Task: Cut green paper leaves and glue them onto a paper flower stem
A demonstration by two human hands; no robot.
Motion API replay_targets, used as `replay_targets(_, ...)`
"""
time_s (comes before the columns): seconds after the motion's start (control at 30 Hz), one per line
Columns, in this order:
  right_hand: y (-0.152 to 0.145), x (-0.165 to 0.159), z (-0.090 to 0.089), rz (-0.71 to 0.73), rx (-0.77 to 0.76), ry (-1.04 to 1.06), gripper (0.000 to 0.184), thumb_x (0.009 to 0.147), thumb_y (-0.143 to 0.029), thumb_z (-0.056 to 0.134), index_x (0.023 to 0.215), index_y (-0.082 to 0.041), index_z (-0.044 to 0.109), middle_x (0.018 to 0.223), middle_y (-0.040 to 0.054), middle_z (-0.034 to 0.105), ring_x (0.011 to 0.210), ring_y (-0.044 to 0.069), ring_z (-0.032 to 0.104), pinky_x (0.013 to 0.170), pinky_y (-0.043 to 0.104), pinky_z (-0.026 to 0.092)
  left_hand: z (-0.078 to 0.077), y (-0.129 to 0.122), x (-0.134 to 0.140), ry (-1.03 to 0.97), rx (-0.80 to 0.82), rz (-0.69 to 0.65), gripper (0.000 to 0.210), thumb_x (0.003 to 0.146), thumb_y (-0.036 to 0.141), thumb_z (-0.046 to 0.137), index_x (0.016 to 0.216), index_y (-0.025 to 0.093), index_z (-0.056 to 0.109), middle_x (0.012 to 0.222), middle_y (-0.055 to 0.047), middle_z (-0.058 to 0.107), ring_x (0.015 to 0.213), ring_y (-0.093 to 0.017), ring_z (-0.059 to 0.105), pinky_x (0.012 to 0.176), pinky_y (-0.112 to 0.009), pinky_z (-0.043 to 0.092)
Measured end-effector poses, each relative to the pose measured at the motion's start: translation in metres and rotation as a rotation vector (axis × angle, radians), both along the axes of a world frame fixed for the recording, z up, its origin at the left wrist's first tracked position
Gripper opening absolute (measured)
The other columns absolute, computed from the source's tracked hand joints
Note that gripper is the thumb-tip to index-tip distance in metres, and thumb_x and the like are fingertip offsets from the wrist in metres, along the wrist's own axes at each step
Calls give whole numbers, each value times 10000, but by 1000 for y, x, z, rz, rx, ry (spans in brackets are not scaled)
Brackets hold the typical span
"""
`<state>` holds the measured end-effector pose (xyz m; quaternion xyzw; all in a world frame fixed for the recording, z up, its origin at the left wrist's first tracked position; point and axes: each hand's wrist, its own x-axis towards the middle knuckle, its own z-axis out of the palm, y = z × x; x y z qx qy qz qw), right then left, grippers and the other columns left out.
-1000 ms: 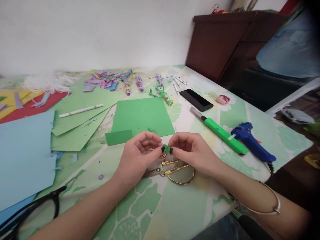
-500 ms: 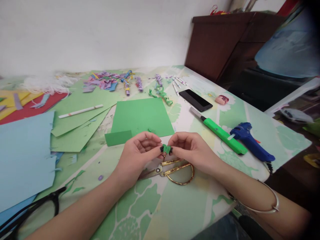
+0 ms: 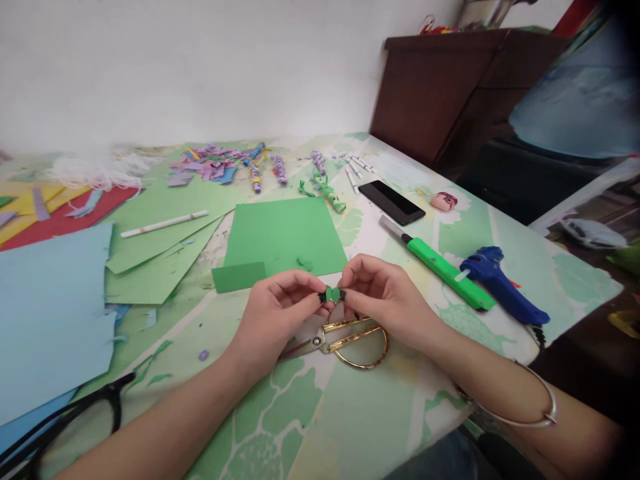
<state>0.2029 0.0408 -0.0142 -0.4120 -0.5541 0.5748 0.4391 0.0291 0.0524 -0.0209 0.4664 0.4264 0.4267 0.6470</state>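
Between my two hands is a small green foam piece [image 3: 333,294], with dark tips at the fingers that may be painted nails. My left hand [image 3: 280,303] pinches its left side between thumb and fingers. On the other side, my right hand [image 3: 383,293] pinches the right edge. Gold-handled scissors [image 3: 360,343] lie on the table just under my hands, their blades partly hidden by my left hand. Beyond my fingers lie a green foam sheet [image 3: 285,230], a narrow green strip [image 3: 239,277] and a small green scrap [image 3: 303,263].
A green utility knife [image 3: 447,272] and a blue glue gun [image 3: 505,283] lie to the right, near a black phone [image 3: 391,201]. Black eyeglasses [image 3: 113,407] and a light blue sheet [image 3: 55,313] are at left. Foam scraps [image 3: 210,163] and small figures [image 3: 333,197] sit at the back.
The green piece has turned slightly between my fingertips. My right fingers have lifted and spread a little; both hands stay in nearly the same place.
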Motion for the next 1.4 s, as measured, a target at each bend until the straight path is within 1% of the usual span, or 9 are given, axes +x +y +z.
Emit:
replay_targets(0.17, 0, 0, -1, -1, 2, -2, 89, 758, -92, 604, 792, -161, 560, 715, -20, 595, 625, 92, 615, 597, 223, 503, -1, 0, -2, -36, 15, -17, 49, 713, 167, 708, 755, 160, 683, 694, 0, 704, 625, -99, 651, 624, -181, 532)
replay_targets(0.3, -1, -2, 0, -9, -2, -6, 54, 760, -114, 616, 780, -152, 583, 715, -11, 610, 641, 92, 612, 606, 221, 504, -1, -1, 0, 19, 44, -3, 122, 671, 206, 761, 742, 155, 676, 698, -10, 710, 643, -111, 652, 625, -191, 536)
replay_targets(0.43, -1, -4, 0, -32, 11, -51, 6, 772, -146, 601, 777, -147, 597, 723, 4, 613, 652, 100, 596, 608, 234, 494, -1, -1, 2, 79, 70, 16, 107, 675, 189, 750, 728, 155, 663, 667, -3, 701, 633, -106, 648, 608, -179, 531)
replay_targets(0.57, -1, -3, -3, -68, 31, -144, 118, 704, -185, 688, 765, -151, 593, 706, 2, 594, 641, 111, 565, 584, 247, 471, 0, -2, 3, 124, 83, 36, 112, 658, 173, 748, 716, 157, 654, 659, 12, 679, 617, -88, 625, 576, -155, 512)
replay_targets(0.63, 0, -3, -4, -66, 33, -163, 142, 692, -181, 697, 775, -156, 585, 713, 0, 589, 638, 113, 560, 579, 252, 466, 1, -2, 3, 140, 84, 46, 122, 645, 163, 750, 712, 157, 649, 661, 17, 670, 612, -85, 614, 566, -153, 507)
replay_targets(0.83, 0, -4, -5, -32, 39, -107, 81, 758, -154, 622, 806, -168, 558, 749, -3, 578, 667, 114, 583, 616, 268, 485, 1, -4, 3, 140, 103, 16, 115, 662, 165, 739, 711, 158, 636, 680, 17, 670, 634, -86, 624, 595, -159, 513)
replay_targets(1.13, 0, -4, -2, -20, 27, -23, 83, 765, -142, 633, 805, -159, 562, 754, -2, 600, 685, 104, 612, 634, 244, 505, 0, -1, 3, 73, 58, 9, 125, 669, 137, 724, 728, 152, 615, 662, 21, 661, 622, -81, 630, 595, -157, 522)
replay_targets(1.4, -1, -4, -1, -15, 30, 1, 88, 759, -146, 639, 806, -162, 566, 776, 6, 604, 701, 120, 628, 670, 280, 524, 1, 1, 2, 44, 23, -6, 195, 664, 109, 716, 797, 152, 580, 716, 14, 645, 659, -83, 620, 626, -170, 528)
